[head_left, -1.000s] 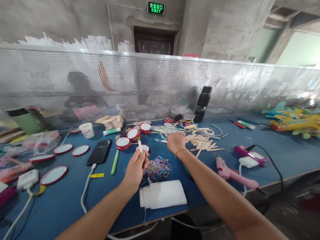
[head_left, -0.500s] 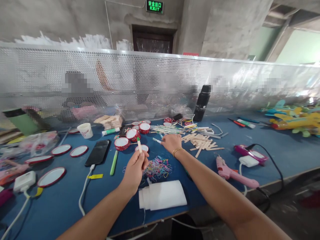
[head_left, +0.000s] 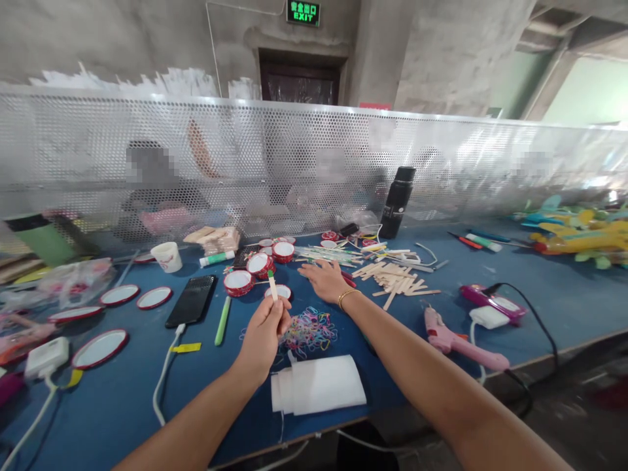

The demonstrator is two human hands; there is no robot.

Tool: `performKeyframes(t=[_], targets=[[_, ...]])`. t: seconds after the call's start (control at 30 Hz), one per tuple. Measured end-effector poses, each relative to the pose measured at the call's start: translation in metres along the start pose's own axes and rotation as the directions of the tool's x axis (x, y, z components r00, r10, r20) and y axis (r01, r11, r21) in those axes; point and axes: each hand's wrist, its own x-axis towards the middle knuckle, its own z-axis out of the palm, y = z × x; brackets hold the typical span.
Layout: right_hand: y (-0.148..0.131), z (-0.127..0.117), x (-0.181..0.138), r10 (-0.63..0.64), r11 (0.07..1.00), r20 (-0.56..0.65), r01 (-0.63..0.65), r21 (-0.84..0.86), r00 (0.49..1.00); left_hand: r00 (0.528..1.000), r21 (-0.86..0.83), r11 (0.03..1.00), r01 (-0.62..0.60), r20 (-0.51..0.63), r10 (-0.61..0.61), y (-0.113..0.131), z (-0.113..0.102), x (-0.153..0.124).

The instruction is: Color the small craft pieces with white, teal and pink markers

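Head view: your left hand (head_left: 262,333) is closed in a pinch, thumb against fingers, gripping a short wooden stick (head_left: 273,288) that stands nearly upright with its green tip on top. You have that stick raised over the middle of the desk (head_left: 564,281), in front of a group of red-sided round drums (head_left: 239,280). Your right hand (head_left: 324,281) reaches farther toward the far edge, palm down, its fingers stretched out and a little spread; you cannot tell whether anything lies under the palm. It is just beside the loose pile of plain wooden sticks (head_left: 395,280), and a bit of something red shows next to it.

Between your forearms lies a heap of coloured rubber bands (head_left: 311,330), and nearer the desk's near edge sits a white pouch (head_left: 333,384). To the left of your left hand you have a slim green stick (head_left: 222,322), then a black phone (head_left: 191,301) with a white cable plugged into its near end. Red-rimmed white discs (head_left: 101,348) lie toward the left end, with a paper cup (head_left: 167,257) farther back.

To the right of your right forearm, a pink glue gun (head_left: 464,345) rests close to the near edge. By the far edge a black bottle (head_left: 397,203) stands in front of the perforated metal panel (head_left: 294,150).
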Motion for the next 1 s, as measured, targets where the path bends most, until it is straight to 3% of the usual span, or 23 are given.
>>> performKeyframes(t=[0.33,0.5,0.73,1.0], targets=[[0.002,0.001,0.002,0.001,0.999,-0.040,0.000,0.037,0.999,1.000,0.018,1.000,0.004,-0.007,-0.004,-0.001,-0.001,0.001],[0.018,-0.025,-0.001,0.140,0.989,-0.114,-0.132,0.070,0.984,1.000,0.014,1.000,0.000,-0.027,0.000,0.002,-0.001,0.001],[0.061,-0.053,-0.018,0.413,0.911,-0.125,-0.410,0.052,0.902,1.000,0.019,1.000,0.018,0.007,-0.018,0.000,-0.001,0.002],[0.045,-0.052,-0.019,0.438,0.899,-0.041,-0.438,0.006,0.898,0.999,0.025,0.999,0.038,0.002,-0.039,0.002,-0.001,0.001]])
